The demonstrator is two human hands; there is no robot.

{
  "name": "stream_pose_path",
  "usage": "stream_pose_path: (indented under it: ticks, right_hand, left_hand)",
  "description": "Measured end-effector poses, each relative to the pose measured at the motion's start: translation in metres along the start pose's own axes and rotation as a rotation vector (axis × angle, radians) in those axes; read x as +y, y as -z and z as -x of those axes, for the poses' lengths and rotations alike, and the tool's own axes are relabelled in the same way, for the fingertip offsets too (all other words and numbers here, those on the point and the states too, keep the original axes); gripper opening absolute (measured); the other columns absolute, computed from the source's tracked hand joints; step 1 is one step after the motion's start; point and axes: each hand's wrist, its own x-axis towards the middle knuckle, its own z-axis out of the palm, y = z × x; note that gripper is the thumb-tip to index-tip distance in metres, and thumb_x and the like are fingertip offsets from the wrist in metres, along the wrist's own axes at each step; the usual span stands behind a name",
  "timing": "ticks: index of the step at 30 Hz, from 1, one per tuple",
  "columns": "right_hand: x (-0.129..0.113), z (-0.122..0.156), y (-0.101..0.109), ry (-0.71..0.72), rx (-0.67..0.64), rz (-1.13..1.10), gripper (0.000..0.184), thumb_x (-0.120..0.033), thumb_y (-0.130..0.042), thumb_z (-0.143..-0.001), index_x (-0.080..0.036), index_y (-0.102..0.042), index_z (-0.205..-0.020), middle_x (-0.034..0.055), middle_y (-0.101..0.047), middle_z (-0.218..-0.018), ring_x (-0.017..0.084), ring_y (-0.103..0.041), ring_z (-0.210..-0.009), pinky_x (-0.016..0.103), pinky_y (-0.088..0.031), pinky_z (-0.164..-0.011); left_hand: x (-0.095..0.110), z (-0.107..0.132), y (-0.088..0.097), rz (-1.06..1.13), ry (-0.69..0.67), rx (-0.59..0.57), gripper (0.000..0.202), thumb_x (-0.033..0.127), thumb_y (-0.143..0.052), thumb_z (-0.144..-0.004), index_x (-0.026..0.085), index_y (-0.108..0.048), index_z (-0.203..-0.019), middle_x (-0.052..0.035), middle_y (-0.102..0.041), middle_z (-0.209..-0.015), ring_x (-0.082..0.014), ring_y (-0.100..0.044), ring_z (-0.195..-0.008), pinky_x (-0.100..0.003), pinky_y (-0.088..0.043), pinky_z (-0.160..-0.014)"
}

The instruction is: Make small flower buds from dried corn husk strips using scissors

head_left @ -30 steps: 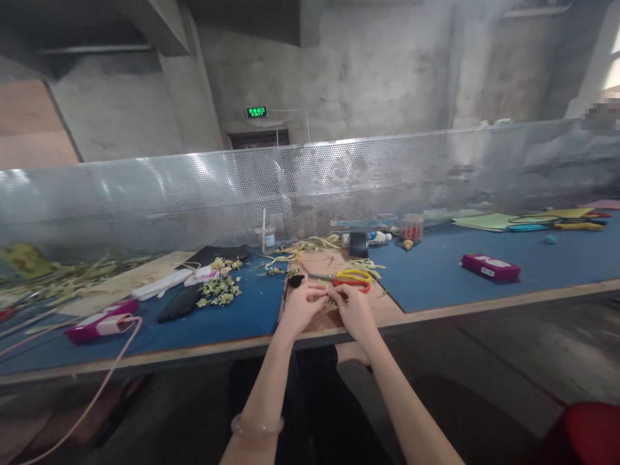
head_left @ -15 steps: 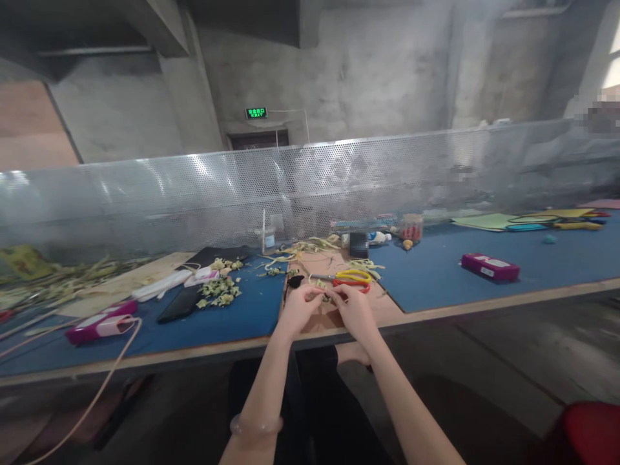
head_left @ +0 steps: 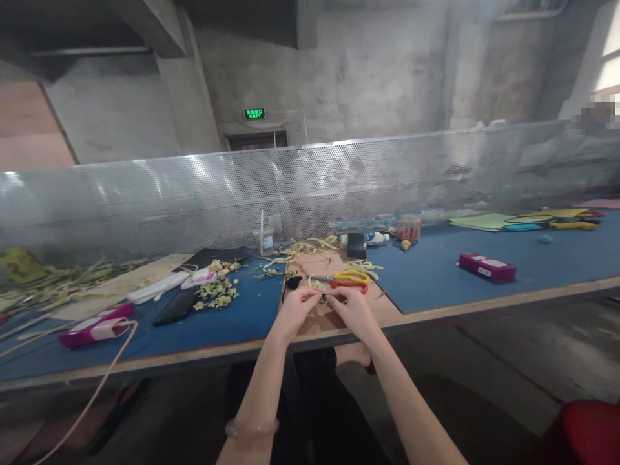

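My left hand (head_left: 296, 311) and my right hand (head_left: 352, 310) meet above a tan board at the table's front edge. The fingertips of both are pinched together around something small and dark, too hidden to name. Just beyond them lies a pale green curled strip (head_left: 316, 284). Scissors (head_left: 349, 279) with yellow and red handles rest behind my right hand, blades to the left. A small black object (head_left: 293, 282) sits beyond my left hand. Further back on the tan board (head_left: 310, 261) are pale dried strips (head_left: 314, 245).
Left on the blue table (head_left: 232, 336) are a pile of pale green knotted pieces (head_left: 217, 294), a black phone-like slab (head_left: 178, 306) and a purple pack (head_left: 97, 325) with a cord. Another purple pack (head_left: 487, 267) lies right. A perforated metal screen (head_left: 310, 187) runs behind.
Both hands stay pinched together at nearly the same spot, with the fingers shifting slightly. The whole view has moved a little; the things on the table lie as before.
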Motion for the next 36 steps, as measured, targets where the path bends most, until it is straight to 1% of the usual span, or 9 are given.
stream_pose_path:
  ticks: [4,9,12,16,18,24,29,36]
  right_hand:
    - [0.002,0.000,0.000,-0.010,0.006,0.001,0.015,-0.024,-0.052,-0.075,-0.015,-0.063,-0.071,0.0034,-0.066,-0.068,0.017,-0.059,-0.065,0.026,-0.043,-0.060]
    - [0.003,-0.001,-0.001,-0.008,0.030,0.006,0.017,-0.027,-0.052,-0.076,-0.016,-0.062,-0.069,0.0027,-0.064,-0.065,0.017,-0.058,-0.062,0.026,-0.042,-0.059]
    - [0.002,-0.001,-0.001,-0.023,0.039,0.006,0.017,-0.028,-0.052,-0.076,-0.015,-0.060,-0.068,0.0027,-0.064,-0.065,0.016,-0.058,-0.062,0.026,-0.042,-0.060]
    - [0.002,0.000,-0.001,-0.041,0.053,0.006,0.018,-0.029,-0.051,-0.076,-0.016,-0.058,-0.067,0.0028,-0.062,-0.064,0.016,-0.057,-0.061,0.026,-0.042,-0.058]
    - [0.003,0.000,-0.002,-0.043,0.054,0.016,0.018,-0.029,-0.051,-0.076,-0.016,-0.057,-0.066,0.0024,-0.062,-0.063,0.016,-0.056,-0.060,0.026,-0.041,-0.058]
    - [0.005,0.000,-0.003,-0.020,0.039,0.028,0.016,-0.028,-0.052,-0.075,-0.016,-0.056,-0.065,0.0019,-0.062,-0.064,0.016,-0.056,-0.061,0.025,-0.041,-0.058]
    - [0.003,0.000,-0.003,-0.017,0.043,0.030,0.018,-0.029,-0.052,-0.076,-0.017,-0.054,-0.063,0.0016,-0.061,-0.062,0.016,-0.056,-0.061,0.025,-0.041,-0.058]
    - [0.005,0.000,-0.002,0.007,0.036,0.049,0.024,-0.036,-0.051,-0.078,-0.018,-0.053,-0.063,0.0004,-0.056,-0.057,0.015,-0.052,-0.056,0.025,-0.038,-0.056]
  left_hand:
    - [-0.001,0.000,0.001,0.002,0.022,-0.023,0.027,0.034,-0.055,-0.073,0.013,-0.066,-0.087,-0.0100,-0.067,-0.094,-0.0222,-0.060,-0.085,-0.030,-0.046,-0.072]
    - [-0.003,-0.001,0.002,-0.009,-0.001,-0.053,0.028,0.033,-0.055,-0.074,0.014,-0.066,-0.090,-0.0092,-0.068,-0.093,-0.0226,-0.060,-0.086,-0.030,-0.045,-0.074]
    - [0.001,0.001,0.001,-0.046,-0.009,-0.057,0.028,0.033,-0.054,-0.074,0.014,-0.066,-0.091,-0.0089,-0.068,-0.092,-0.0223,-0.060,-0.085,-0.031,-0.045,-0.075]
    - [0.008,0.004,-0.001,-0.093,-0.046,-0.025,0.027,0.032,-0.056,-0.073,0.015,-0.067,-0.090,-0.0087,-0.067,-0.093,-0.0217,-0.061,-0.084,-0.031,-0.046,-0.074]
    - [0.009,0.005,-0.001,-0.109,-0.061,-0.037,0.027,0.034,-0.056,-0.073,0.016,-0.067,-0.090,-0.0085,-0.067,-0.094,-0.0218,-0.061,-0.085,-0.030,-0.046,-0.074]
    - [0.002,0.000,0.000,-0.139,-0.114,-0.039,0.026,0.037,-0.053,-0.075,0.016,-0.066,-0.081,-0.0065,-0.068,-0.083,-0.0210,-0.060,-0.078,-0.029,-0.044,-0.071]
    - [-0.001,-0.001,0.001,-0.148,-0.153,-0.003,0.025,0.037,-0.051,-0.076,0.017,-0.065,-0.074,-0.0036,-0.066,-0.074,-0.0185,-0.058,-0.070,-0.026,-0.042,-0.064]
    - [-0.002,-0.001,0.002,-0.113,-0.150,0.036,0.028,0.040,-0.051,-0.076,0.016,-0.065,-0.074,-0.0035,-0.065,-0.073,-0.0182,-0.058,-0.069,-0.025,-0.041,-0.063]
